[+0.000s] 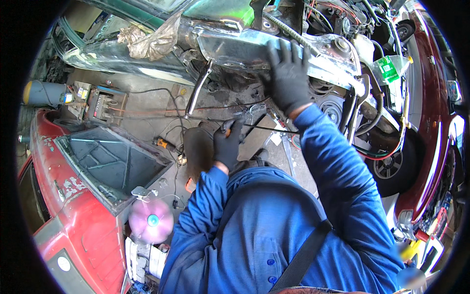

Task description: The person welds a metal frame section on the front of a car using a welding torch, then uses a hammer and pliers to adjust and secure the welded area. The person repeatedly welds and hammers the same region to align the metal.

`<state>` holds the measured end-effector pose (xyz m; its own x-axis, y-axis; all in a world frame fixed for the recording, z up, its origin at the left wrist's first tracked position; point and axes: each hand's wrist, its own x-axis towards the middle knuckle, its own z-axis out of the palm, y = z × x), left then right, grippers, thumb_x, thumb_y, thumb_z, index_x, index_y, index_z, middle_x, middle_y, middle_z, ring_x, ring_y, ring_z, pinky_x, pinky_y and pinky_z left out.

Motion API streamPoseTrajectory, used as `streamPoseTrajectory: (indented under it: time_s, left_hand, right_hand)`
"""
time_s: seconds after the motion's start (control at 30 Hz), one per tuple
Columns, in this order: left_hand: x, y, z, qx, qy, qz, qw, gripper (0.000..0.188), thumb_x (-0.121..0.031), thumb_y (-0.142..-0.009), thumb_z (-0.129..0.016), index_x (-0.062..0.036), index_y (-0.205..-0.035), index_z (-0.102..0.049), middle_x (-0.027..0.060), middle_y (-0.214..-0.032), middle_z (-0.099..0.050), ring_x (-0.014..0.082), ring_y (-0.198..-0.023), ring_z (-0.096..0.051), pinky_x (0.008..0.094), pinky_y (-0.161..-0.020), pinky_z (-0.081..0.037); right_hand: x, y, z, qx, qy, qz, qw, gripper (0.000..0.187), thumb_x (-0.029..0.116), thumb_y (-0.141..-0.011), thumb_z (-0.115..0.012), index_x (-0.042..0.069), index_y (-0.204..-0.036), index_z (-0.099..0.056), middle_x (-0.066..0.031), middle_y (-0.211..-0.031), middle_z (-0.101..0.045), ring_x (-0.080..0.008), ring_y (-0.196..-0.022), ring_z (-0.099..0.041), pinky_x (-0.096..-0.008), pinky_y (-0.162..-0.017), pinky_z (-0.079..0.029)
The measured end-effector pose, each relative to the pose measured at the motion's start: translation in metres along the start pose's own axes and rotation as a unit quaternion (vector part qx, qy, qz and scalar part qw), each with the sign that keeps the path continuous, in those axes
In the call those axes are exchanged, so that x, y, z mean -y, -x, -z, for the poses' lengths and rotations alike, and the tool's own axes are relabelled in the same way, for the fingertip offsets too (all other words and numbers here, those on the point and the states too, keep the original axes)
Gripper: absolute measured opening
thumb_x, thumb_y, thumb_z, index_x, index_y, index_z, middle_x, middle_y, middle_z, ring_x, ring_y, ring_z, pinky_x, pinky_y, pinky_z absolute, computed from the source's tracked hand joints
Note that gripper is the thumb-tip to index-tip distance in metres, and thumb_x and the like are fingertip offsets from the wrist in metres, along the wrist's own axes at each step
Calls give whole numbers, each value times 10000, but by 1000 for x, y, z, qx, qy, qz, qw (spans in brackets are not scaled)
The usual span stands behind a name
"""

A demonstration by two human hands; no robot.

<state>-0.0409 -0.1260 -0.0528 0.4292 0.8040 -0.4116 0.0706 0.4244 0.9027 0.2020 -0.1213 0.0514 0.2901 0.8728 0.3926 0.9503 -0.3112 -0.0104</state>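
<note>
Blue jacket [269, 220] nearest. My right hand [289, 81], spread wide, lies over the bare-metal panel [230, 48] ahead: apparently checking or steadying, calling for even pressure. My left hand [227, 147] curls; contents I cannot tell.

The right glove [289, 81] looks matt, the shirt [264, 215] wrinkled cloth, the panel [235, 48] shiny metal, the bottle [390, 69] glossy plastic.

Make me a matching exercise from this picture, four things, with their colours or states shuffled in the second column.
1. Right hand
2. Left hand
3. Fan
4. Bottle

A. Pinkish purple
B. Curled
C. Clear, with a green label
D. Spread out over a metal panel

Pairs: 1-D, 2-B, 3-A, 4-C
</note>
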Motion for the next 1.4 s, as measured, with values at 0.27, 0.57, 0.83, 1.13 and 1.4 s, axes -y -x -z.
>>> streamPoseTrajectory:
  time_s: [0.27, 0.57, 0.83, 1.13, 1.4]
  left_hand:
    - [24, 39, 45, -48, -98, -77, 991, 200, -181, -1063, -677, -7, -1159, -667, 47, -908, -661, 135, -801, -601, 334, -711, -496]
    - [14, 69, 73, -99, -206, -135, 964, 228, -155, -1076, -653, 27, -1208, -617, 136, -1054, -681, 218, -942, -637, 385, -860, -531]
    - [13, 91, 97, -154, -241, -140, 948, 317, -198, -1122, -584, 18, -1345, -647, 121, -1231, -705, 213, -1138, -648, 352, -1016, -508]
    - [-26, 81, 84, -123, -163, -185, 961, 374, -158, -1138, -521, 53, -1432, -614, 171, -1384, -672, 259, -1288, -628, 382, -1104, -481]
    - [-41, 52, 49, -53, -191, -134, 971, 522, -306, -1183, -442, 64, -1537, -543, 186, -1487, -624, 233, -1359, -575, 364, -1164, -423]
  right_hand:
    - [117, 65, -47, 247, -516, -182, 800, 658, 429, -1012, -697, -52, -1448, -588, -260, -1156, -734, -411, -1005, -744, -502, -946, -579]
    - [177, -20, -85, 293, -625, -322, 648, 557, 376, -948, -776, -146, -1127, -698, -232, -927, -770, -305, -745, -784, -410, -656, -652]
    - [195, -29, -102, 327, -552, -339, 688, 444, 318, -977, -750, -113, -1084, -742, -250, -937, -776, -323, -741, -795, -437, -612, -653]
    - [161, 46, -42, 258, -492, -146, 818, 654, 477, -955, -717, -59, -1328, -684, -320, -1142, -751, -474, -1099, -730, -506, -980, -574]
    - [87, 106, 64, 212, -563, -26, 798, 442, 324, -1088, -631, 30, -1418, -648, -265, -1289, -715, -419, -1160, -713, -466, -997, -565]
